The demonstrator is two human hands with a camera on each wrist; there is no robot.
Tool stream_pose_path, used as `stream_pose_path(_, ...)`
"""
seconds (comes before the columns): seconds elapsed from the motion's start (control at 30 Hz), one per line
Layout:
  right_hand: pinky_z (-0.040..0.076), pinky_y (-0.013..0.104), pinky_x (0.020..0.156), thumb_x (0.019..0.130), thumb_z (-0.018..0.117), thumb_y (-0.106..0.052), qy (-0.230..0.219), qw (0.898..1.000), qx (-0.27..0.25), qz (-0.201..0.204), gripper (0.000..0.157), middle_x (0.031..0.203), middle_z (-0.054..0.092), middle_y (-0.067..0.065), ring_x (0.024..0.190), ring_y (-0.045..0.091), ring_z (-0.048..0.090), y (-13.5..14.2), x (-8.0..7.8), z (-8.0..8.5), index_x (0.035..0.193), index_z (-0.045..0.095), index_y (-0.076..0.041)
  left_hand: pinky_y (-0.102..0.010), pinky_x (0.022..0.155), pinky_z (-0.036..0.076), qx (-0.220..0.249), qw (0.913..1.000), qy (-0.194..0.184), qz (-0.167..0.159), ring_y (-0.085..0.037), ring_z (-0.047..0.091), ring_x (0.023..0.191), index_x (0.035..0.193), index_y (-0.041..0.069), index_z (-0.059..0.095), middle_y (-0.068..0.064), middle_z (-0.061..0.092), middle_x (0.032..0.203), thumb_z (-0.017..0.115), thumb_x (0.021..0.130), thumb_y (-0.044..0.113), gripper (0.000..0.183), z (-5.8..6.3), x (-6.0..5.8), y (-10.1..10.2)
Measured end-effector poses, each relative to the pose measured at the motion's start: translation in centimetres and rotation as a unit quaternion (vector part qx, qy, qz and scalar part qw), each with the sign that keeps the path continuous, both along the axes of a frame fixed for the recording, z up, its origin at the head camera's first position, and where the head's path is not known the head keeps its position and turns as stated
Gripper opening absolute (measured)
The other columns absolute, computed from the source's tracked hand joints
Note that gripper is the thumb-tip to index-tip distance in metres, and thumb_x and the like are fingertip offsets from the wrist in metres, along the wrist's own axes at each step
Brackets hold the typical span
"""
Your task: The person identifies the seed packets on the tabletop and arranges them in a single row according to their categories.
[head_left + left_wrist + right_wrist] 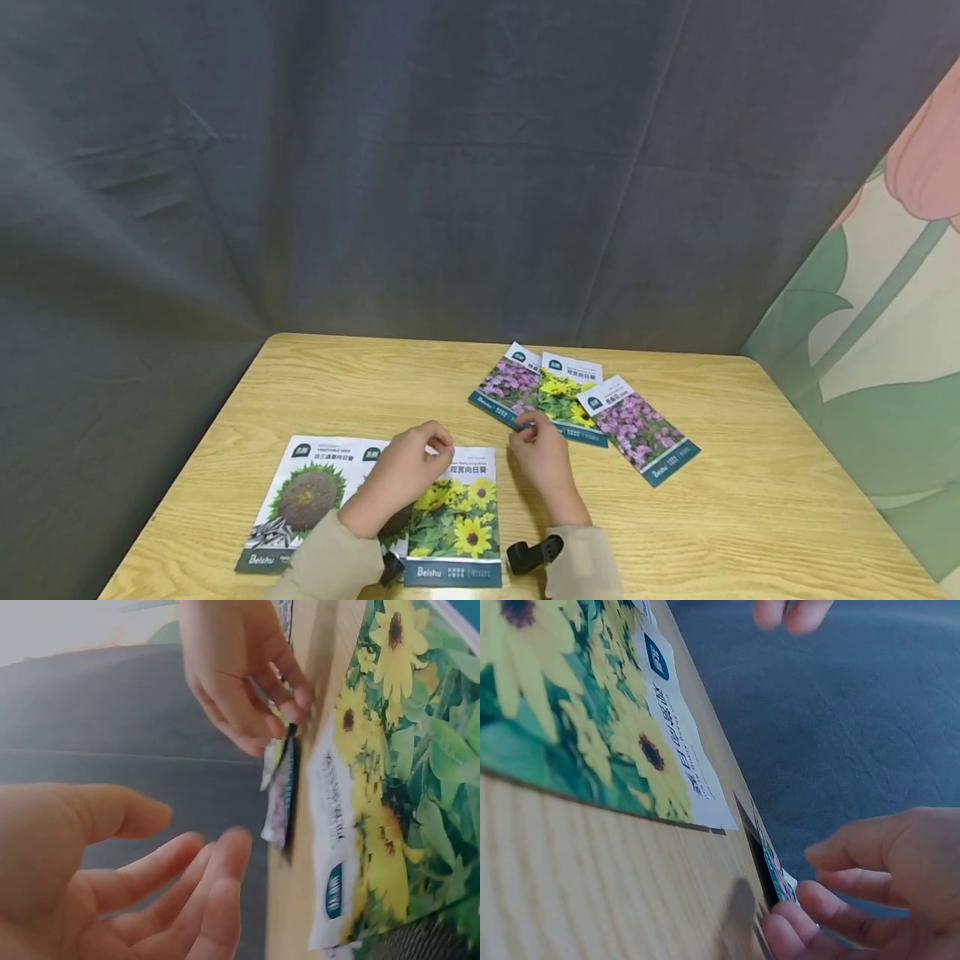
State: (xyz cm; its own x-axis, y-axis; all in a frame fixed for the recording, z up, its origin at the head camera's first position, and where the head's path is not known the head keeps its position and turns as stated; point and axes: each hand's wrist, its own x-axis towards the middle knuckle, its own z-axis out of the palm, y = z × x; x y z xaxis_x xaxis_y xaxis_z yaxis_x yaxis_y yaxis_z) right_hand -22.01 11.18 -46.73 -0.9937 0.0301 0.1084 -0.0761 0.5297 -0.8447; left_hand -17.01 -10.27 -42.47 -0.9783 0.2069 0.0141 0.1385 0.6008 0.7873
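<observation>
At the front left of the table lie seed packets. One shows a large sunflower head [306,498]. A similar packet [372,453] is largely hidden by my left arm and by a yellow-flower packet [457,533] overlapping it. My left hand [408,467] hovers over these, fingers loosely bent and thumb apart, holding nothing in the left wrist view. Farther right, my right hand [543,460] is beside the near edge of a second yellow-flower packet [564,390]. Its thumb and fingers [840,904] stand apart with nothing pinched; whether a fingertip touches a packet I cannot tell.
Two pink-flower packets flank the back yellow one: the left packet [508,382] partly under it, the right packet [637,427] slanted. The wooden table [757,500] meets a dark curtain [450,208] behind. A wall with painted tulips [900,333] stands at right.
</observation>
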Motion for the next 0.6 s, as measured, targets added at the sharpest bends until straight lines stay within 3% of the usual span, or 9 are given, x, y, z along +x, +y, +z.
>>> stream_pose_path(0.1,0.049,0.031,0.063,0.088,0.065,0.003,0.007,1.0,-0.009,-0.023,0.02,0.084,0.063,0.01,0.071,0.018,0.058,0.1,-0.1,-0.1,0.108,0.065,0.004,-0.041,0.079,0.057,0.049,0.9986,-0.012,0.018,-0.031,0.066,0.104,0.124,0.001,0.063,-0.014,0.064,0.118,0.059,0.101,0.013,0.025,-0.5,-1.0,0.5)
stream_pose_path(0.2,0.053,0.035,0.067,0.088,0.065,0.004,0.017,0.999,-0.015,-0.038,0.021,0.091,0.066,0.015,0.077,0.022,0.06,0.2,-0.1,-0.2,0.109,0.066,0.007,-0.05,0.09,0.055,0.095,0.9944,-0.034,0.034,-0.04,0.06,0.119,0.135,-0.003,0.055,-0.022,0.057,0.133,0.058,0.101,0.011,0.037,-1.2,-2.0,1.1)
stream_pose_path(0.4,0.053,0.039,0.072,0.089,0.064,0.004,0.026,0.998,-0.018,-0.051,0.026,0.103,0.067,0.023,0.085,0.028,0.061,0.3,-0.2,-0.2,0.113,0.066,0.01,-0.059,0.106,0.044,0.14,0.9871,-0.06,0.05,-0.048,0.044,0.135,0.149,-0.007,0.039,-0.031,0.04,0.149,0.056,0.099,0.01,0.055,-2.0,-4.1,2.4)
stream_pose_path(0.6,0.055,0.041,0.075,0.089,0.064,0.003,0.019,0.999,-0.015,-0.046,0.03,0.108,0.068,0.024,0.089,0.03,0.063,0.4,-0.6,-0.5,0.118,0.067,0.011,-0.06,0.113,0.035,0.189,0.9725,-0.114,0.074,-0.048,0.033,0.144,0.155,-0.004,0.028,-0.031,0.028,0.158,0.054,0.099,0.013,0.065,-2.3,-5.8,3.5)
